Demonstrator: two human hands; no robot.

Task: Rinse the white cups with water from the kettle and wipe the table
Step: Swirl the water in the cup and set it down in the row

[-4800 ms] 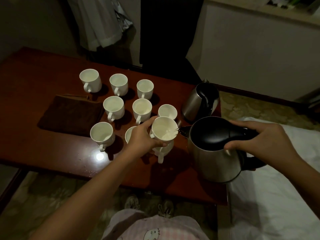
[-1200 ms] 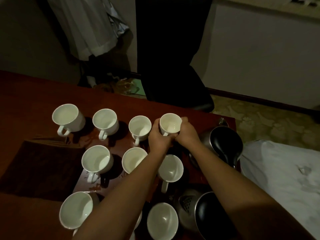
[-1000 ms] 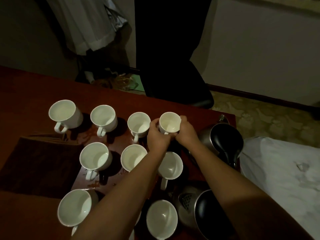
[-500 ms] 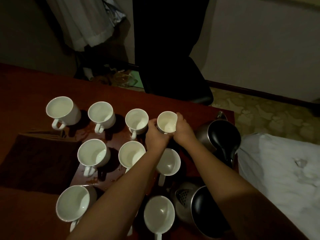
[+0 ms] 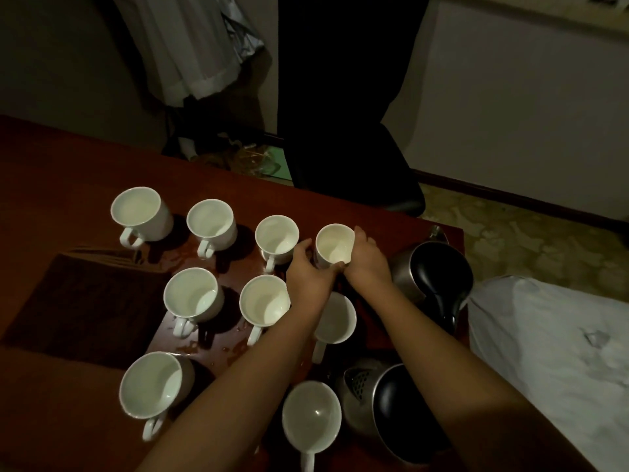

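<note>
Several white cups stand on the dark red table [image 5: 68,165]. Both of my hands are wrapped around one white cup [image 5: 334,245] at the right end of the far row. My left hand [image 5: 308,277] grips its left and near side, my right hand [image 5: 367,258] its right side. Whether the cup rests on the table or is lifted I cannot tell. A steel kettle [image 5: 384,403] with a black lid stands near me on the right. A second steel kettle [image 5: 432,274] stands just right of my right hand. A brown cloth [image 5: 81,301] lies at the left.
Water drops and small puddles [image 5: 211,349] lie on the table between the cups. A white sheet [image 5: 551,352] covers something right of the table. A dark chair [image 5: 357,172] and hanging clothes [image 5: 190,46] stand behind the table's far edge.
The right hand has set the near kettle down and joined the left hand on the cup at the far row's right end. Over the last second the hands barely move.
</note>
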